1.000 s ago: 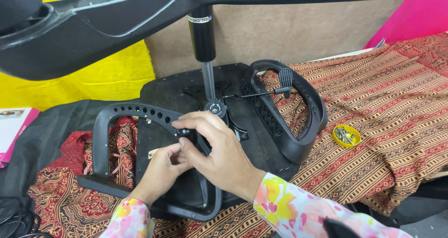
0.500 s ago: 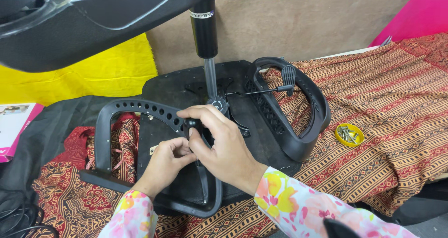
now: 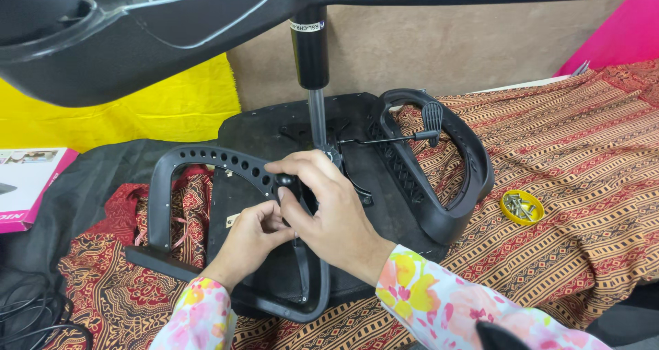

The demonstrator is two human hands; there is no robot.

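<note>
Two hands worked close together at the near armrest [image 3: 206, 168], a black curved plastic loop with a row of small holes along its upper arc, which lay against the left edge of the upturned black chair seat [image 3: 274, 130]. The right hand [image 3: 322, 199] reached over from the right, its fingers curled around a small black knob [image 3: 285, 181] sitting at the inner end of the armrest's perforated arc. The left hand [image 3: 250, 237] came up from below, fingers bent and pinched just under that same knob, touching the right hand; whether it held anything of its own could not be told. Both sleeves were floral, pink and yellow on white. A second armrest [image 3: 446, 185] stood fixed on the far right side of the seat, with a thin lever [image 3: 391, 138] ending in a paddle-shaped handle crossing its opening. From the middle of the seat rose the gas-lift column [image 3: 310, 55], carrying the dark chair base [image 3: 137, 41] overhead. Everything rested on a patterned red and orange cloth [image 3: 583, 151]. A small yellow dish of screws [image 3: 522, 207] sat on the cloth, well apart to the right of the hands.
</note>
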